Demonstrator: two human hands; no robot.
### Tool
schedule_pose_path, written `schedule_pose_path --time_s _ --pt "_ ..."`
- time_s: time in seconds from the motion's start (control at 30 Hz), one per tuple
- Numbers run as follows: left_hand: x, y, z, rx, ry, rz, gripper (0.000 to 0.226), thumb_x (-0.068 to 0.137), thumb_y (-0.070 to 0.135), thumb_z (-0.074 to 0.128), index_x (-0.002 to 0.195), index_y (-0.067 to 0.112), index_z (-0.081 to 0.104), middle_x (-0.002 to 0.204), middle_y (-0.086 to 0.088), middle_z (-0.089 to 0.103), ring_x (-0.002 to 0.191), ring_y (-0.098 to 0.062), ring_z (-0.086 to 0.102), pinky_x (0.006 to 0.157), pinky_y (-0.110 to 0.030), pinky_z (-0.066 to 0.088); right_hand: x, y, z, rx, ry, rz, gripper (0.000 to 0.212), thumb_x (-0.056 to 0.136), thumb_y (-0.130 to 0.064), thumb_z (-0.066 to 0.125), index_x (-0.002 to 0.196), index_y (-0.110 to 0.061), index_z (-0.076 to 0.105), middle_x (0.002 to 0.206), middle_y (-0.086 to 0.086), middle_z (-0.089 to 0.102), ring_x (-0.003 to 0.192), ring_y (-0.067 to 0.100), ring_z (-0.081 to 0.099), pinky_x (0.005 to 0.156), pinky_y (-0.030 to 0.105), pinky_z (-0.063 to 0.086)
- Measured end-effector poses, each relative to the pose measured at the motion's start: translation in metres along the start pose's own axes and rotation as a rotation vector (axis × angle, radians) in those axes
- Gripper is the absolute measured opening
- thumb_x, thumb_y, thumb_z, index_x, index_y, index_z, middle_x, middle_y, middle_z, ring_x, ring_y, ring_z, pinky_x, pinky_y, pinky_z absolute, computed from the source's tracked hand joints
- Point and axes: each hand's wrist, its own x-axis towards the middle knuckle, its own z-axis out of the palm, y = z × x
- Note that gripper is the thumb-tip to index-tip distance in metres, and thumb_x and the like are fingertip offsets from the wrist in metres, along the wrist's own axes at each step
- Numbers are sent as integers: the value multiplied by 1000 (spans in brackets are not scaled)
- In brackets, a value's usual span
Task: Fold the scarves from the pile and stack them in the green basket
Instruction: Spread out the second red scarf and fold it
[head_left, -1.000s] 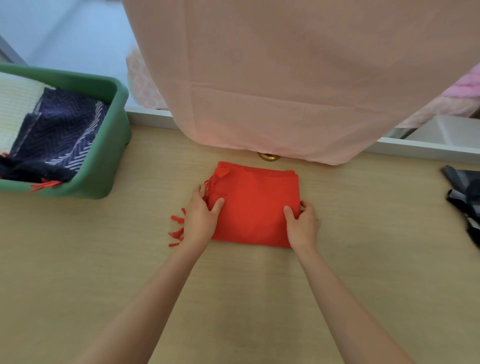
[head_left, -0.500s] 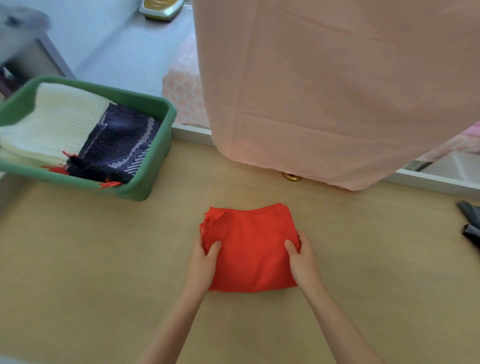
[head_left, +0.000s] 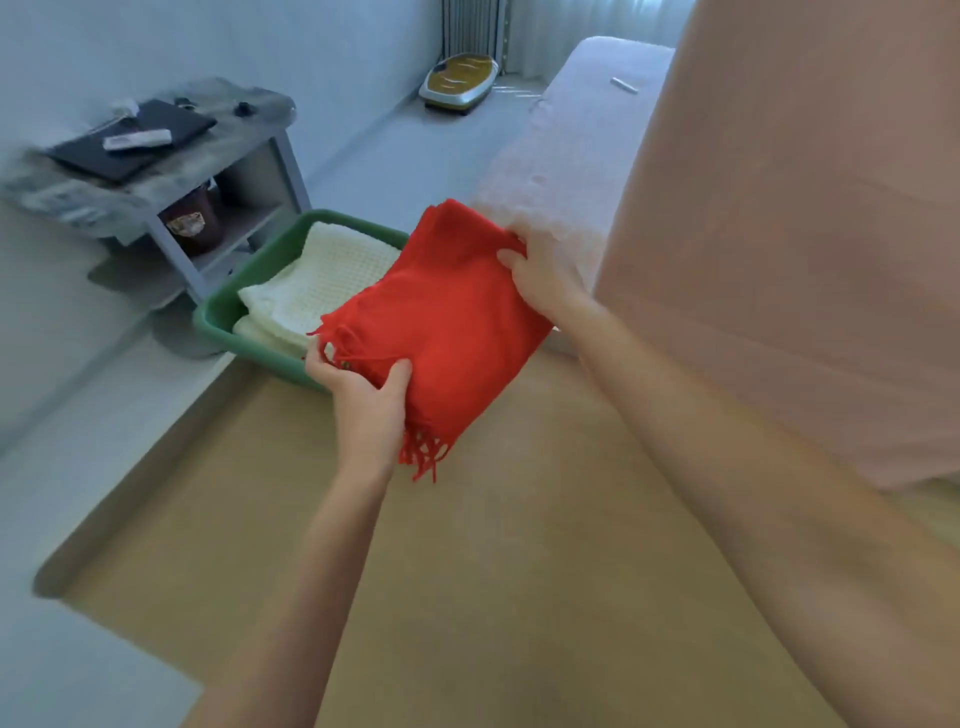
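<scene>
A folded red scarf (head_left: 447, 317) with fringe hangs in the air over the right part of the green basket (head_left: 223, 317). My left hand (head_left: 366, 410) grips its near edge, thumb on top. My right hand (head_left: 540, 270) pinches its far edge. The basket sits at the table's far left corner and holds a folded cream knitted scarf (head_left: 327, 280). The red scarf hides the basket's right side.
A pink cloth (head_left: 779, 234) hangs close on the right and blocks that side. The wooden table (head_left: 467, 571) stretches below my arms. Beyond the basket stands a grey side table (head_left: 156, 156) with a laptop. A bed (head_left: 571, 130) lies behind.
Both hands lifted the folded red scarf off the table and carried it left, over the basket. The view swung left with it.
</scene>
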Motion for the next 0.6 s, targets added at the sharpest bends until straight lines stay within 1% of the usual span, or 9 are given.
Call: schedule_pose_path --time_s 0.07,0.17,0.23,0.27,0.37,0.43,0.5,0.53,0.6 --pt "17 -4 5 31 16 8 81 89 3 59 146 8 2 142 -11 34 111 -9 45 85 -7 32 36 -2 24 45 -46 17 37 84 -25 50 117 -12 59 114 11 61 111 27 55 101 44 41" --pt "31 -14 9 173 -47 -48 84 91 3 57 148 3 -6 141 -16 35 110 -10 40 82 -5 26 59 -4 47 -85 -38 -23 30 93 -13 50 121 -10 57 124 15 58 119 31 51 100 38 39" --pt "36 -21 6 319 -120 -100 87 91 6 58 148 0 -8 141 -18 35 121 -21 43 86 -10 27 62 -2 56 -241 -71 -64 39 96 -20 50 134 -13 48 137 14 48 130 32 40 104 37 32" --pt "37 -23 2 448 -128 -91 89 90 10 60 148 -1 -7 144 -21 31 127 -29 39 95 -17 27 60 1 61 -286 -114 -74 49 97 -27 49 143 -14 38 147 13 37 136 34 30 110 38 24" --pt "39 -22 -12 943 37 121 84 88 27 63 149 5 10 144 -23 23 127 -37 30 106 -38 24 46 15 75 -332 -223 -101 67 98 -41 44 152 -21 11 160 7 5 145 31 8 117 40 6" --pt "40 -20 -13 985 62 311 72 89 30 60 148 10 23 147 -19 22 134 -36 22 109 -45 22 34 26 77 -392 -278 -169 68 99 -46 40 153 -24 5 160 5 -5 147 26 0 119 39 2" --pt "46 -23 -3 928 -86 471 62 93 31 56 146 10 30 153 -18 19 143 -34 13 116 -46 18 22 34 75 -464 -322 -227 69 98 -51 34 153 -27 0 159 1 -13 147 20 -5 119 37 -1" --pt "50 -26 4 926 -182 487 60 96 34 51 148 12 29 156 -16 14 146 -30 7 118 -44 13 16 38 75 -497 -324 -245 69 98 -53 32 152 -28 -2 159 0 -15 147 19 -6 119 36 -2" --pt "58 -37 16 1034 -340 384 61 98 46 37 151 19 20 160 -10 1 147 -24 -5 119 -40 4 10 43 78 -563 -321 -247 70 96 -58 27 152 -29 -5 159 1 -16 147 18 -6 120 36 -3"
